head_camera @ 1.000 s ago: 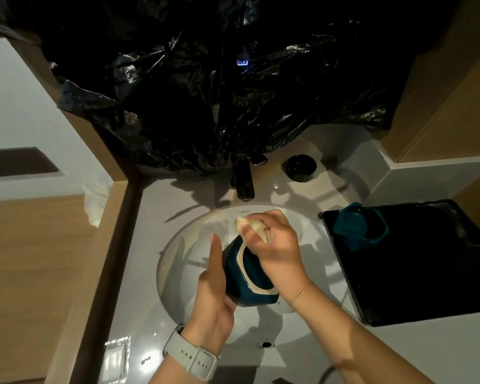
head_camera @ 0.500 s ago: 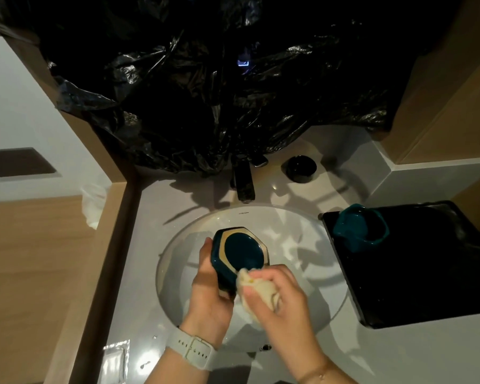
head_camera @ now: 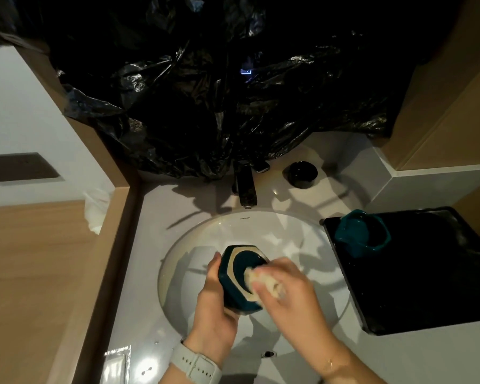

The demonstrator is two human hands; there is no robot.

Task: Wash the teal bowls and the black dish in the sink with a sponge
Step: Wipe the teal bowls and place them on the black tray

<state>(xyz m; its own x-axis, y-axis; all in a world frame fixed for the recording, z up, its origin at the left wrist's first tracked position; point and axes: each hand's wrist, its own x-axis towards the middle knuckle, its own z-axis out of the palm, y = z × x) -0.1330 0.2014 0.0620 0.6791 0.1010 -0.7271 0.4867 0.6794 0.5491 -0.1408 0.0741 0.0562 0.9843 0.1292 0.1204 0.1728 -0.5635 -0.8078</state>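
Left hand [head_camera: 214,309] grips upturned teal bowl [head_camera: 240,278] over sink [head_camera: 302,245] centre; right hand [head_camera: 288,295] pinches sponge [head_camera: 263,284] at bowl's 4 o'clock. Best: rotate bowl, scrub base ring fully

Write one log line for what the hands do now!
left hand: holds teal bowl | right hand: scrubs with sponge | over sink

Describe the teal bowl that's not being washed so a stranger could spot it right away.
Look right of the round white sink to the black tray. At its back left corner sits a teal bowl. Unlike the bowl in hand, nobody touches it.
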